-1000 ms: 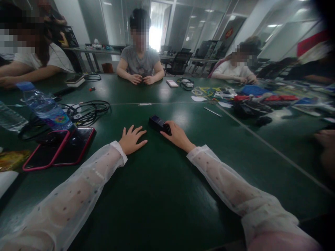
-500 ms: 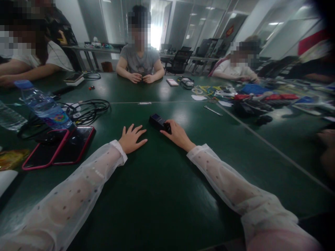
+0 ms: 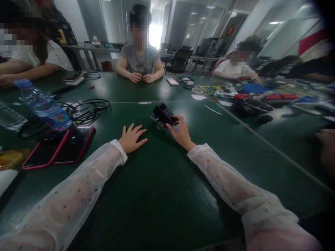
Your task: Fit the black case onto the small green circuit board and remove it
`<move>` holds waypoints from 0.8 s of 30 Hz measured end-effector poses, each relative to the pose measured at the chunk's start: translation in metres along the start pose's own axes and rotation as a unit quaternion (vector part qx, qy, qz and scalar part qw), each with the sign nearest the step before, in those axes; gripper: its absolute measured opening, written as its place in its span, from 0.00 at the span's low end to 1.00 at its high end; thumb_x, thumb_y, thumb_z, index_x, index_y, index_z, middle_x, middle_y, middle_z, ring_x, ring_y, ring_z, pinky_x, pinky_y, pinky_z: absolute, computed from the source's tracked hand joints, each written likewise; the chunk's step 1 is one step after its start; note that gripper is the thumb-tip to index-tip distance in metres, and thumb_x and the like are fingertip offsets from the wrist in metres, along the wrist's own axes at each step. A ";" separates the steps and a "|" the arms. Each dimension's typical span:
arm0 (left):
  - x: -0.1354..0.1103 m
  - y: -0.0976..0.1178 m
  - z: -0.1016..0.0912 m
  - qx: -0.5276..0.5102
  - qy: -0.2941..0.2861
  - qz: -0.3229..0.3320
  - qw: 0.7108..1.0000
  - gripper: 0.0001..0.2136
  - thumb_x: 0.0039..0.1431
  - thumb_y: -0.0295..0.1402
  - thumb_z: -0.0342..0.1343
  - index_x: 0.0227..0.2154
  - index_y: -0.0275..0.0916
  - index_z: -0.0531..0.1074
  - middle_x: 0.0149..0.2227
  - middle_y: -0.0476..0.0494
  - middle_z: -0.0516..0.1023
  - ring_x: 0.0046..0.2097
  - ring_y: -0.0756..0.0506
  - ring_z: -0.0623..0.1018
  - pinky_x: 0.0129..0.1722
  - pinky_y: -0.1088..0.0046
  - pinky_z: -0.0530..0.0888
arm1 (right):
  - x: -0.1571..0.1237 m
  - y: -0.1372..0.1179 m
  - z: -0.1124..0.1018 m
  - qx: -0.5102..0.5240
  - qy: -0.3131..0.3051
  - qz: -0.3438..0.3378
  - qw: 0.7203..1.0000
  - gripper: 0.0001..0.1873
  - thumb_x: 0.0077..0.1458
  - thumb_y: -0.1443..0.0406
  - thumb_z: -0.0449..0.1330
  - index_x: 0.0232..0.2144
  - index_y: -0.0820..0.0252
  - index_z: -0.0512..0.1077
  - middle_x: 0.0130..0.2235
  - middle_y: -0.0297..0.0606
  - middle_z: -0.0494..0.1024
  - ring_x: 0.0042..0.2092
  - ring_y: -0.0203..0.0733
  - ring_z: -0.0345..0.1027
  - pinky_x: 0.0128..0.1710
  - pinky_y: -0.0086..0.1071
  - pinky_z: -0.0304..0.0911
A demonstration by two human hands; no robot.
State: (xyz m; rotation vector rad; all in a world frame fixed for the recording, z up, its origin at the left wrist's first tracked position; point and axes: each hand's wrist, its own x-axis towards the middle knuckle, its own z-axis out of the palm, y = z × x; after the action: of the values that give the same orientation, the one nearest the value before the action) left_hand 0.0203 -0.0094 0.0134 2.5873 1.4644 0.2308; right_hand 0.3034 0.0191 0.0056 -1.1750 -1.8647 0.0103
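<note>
A black plastic cover [image 3: 165, 114] is in the grip of my right hand [image 3: 182, 133], thumb on the near side and fingers on the far side. It is tilted and raised off a small circuit board [image 3: 157, 123] with a small screen or pale part at its left end. The board lies on the green table [image 3: 146, 195]; its right part is hidden under the cover. My left hand [image 3: 132, 138] rests flat on the table to the left of the board, fingers spread, touching no object.
Left of me lie a phone [image 3: 75, 144], a pink-edged case [image 3: 39, 153], a water bottle [image 3: 45, 104] and black cables [image 3: 96, 106]. A wrench [image 3: 213, 110] and a pile of cables and bags [image 3: 256, 97] are at the right. Several people sit around the table.
My right hand has lifted the black cover up and away, uncovering the circuit board beneath it. My left hand has not moved.
</note>
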 end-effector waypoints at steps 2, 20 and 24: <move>0.000 0.000 0.000 -0.002 -0.002 0.000 1.000 0.31 0.66 0.57 0.37 0.66 0.47 0.56 0.70 0.43 0.52 0.69 0.27 0.49 0.61 0.31 0.48 | 0.001 0.003 0.000 0.013 0.057 0.023 0.998 0.24 0.59 0.54 0.58 0.54 0.56 0.58 0.50 0.47 0.69 0.42 0.46 0.69 0.43 0.45 0.70; -0.001 0.001 -0.001 0.002 -0.007 -0.005 1.000 0.31 0.66 0.56 0.37 0.66 0.48 0.55 0.70 0.45 0.51 0.69 0.28 0.48 0.62 0.34 0.48 | 0.002 0.051 0.011 -0.049 0.077 0.156 0.984 0.18 0.53 0.61 0.59 0.46 0.59 0.63 0.47 0.49 0.71 0.48 0.53 0.66 0.50 0.51 0.63; -0.001 0.002 0.000 0.006 -0.001 -0.008 1.000 0.30 0.66 0.56 0.37 0.66 0.49 0.56 0.70 0.45 0.52 0.69 0.28 0.48 0.62 0.33 0.48 | 0.003 0.049 0.010 -0.060 0.063 0.155 0.984 0.19 0.52 0.63 0.58 0.47 0.60 0.63 0.47 0.51 0.70 0.50 0.55 0.64 0.51 0.54 0.61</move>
State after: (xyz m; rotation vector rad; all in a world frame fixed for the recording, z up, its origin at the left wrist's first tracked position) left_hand 0.0214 -0.0109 0.0142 2.5832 1.4885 0.2179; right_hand 0.3313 0.0522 -0.0197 -1.5061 -1.5757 -0.0018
